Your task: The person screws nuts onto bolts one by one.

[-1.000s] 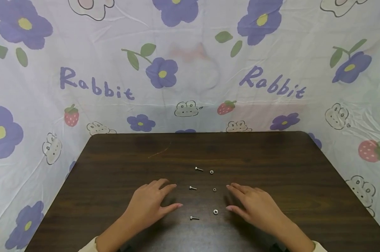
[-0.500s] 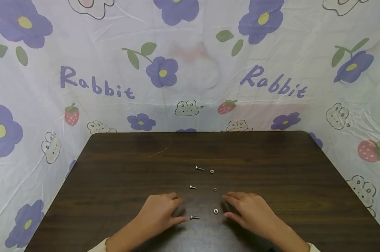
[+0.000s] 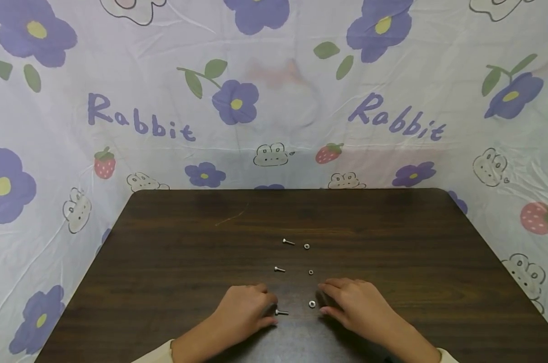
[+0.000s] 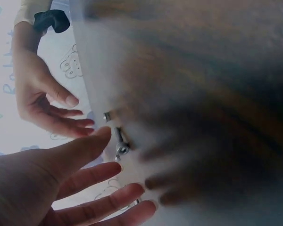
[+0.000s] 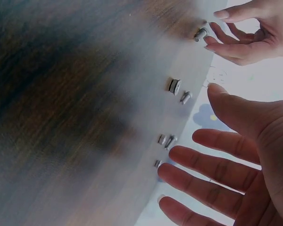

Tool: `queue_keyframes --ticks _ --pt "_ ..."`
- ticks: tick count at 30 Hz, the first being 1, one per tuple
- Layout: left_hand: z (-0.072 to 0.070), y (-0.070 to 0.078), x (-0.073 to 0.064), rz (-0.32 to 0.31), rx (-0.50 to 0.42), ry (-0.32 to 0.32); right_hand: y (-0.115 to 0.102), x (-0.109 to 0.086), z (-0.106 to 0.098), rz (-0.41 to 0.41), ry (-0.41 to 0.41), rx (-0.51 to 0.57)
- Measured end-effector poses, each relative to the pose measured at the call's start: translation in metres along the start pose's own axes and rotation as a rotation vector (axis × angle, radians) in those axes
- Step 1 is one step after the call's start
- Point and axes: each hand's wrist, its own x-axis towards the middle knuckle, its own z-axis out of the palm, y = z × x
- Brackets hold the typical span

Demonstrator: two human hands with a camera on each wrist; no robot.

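Three small silver bolts lie in a column on the dark table: a near bolt (image 3: 281, 312), a middle bolt (image 3: 280, 269) and a far bolt (image 3: 288, 242). To their right lie a near nut (image 3: 312, 304), a smaller middle nut (image 3: 311, 272) and a far nut (image 3: 307, 246). My left hand (image 3: 244, 307) is at the head of the near bolt, thumb and fingers apart on either side of it; the left wrist view shows this bolt (image 4: 121, 145) just past the thumb tip. My right hand (image 3: 362, 305) hovers beside the near nut, fingers spread and holding nothing.
The brown wooden table (image 3: 187, 242) has rounded far corners. Behind it and along both sides hangs a white cloth (image 3: 296, 116) printed with purple flowers, rabbits and strawberries. A dark band (image 4: 54, 21) shows on the right wrist.
My left hand has moved right and nearer, from left of the bolts to the near bolt's head. My right hand has shifted slightly left toward the near nut. Bolts and nuts stay put.
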Motion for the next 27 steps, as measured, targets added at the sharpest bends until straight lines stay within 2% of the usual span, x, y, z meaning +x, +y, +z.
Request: queue_keyframes --ticks 7,16,21,24,27 --pt "0.005 0.006 0.007 -0.038 -0.008 -0.05 0.0 0.003 0.0 0.021 -0.026 0.018" --pt "0.008 0.01 0.01 -0.041 -0.028 -0.015 0.001 0.008 0.004 0.021 -0.05 0.028" --pt "0.009 0.009 0.01 -0.048 -0.045 -0.018 0.0 0.011 0.007 0.025 -0.067 0.054" --pt "0.007 0.008 0.01 -0.073 -0.109 -0.035 -0.002 0.013 0.009 0.035 -0.082 0.08" --pt "0.004 0.006 0.01 -0.11 -0.21 -0.054 -0.003 0.014 0.01 0.044 -0.099 0.098"
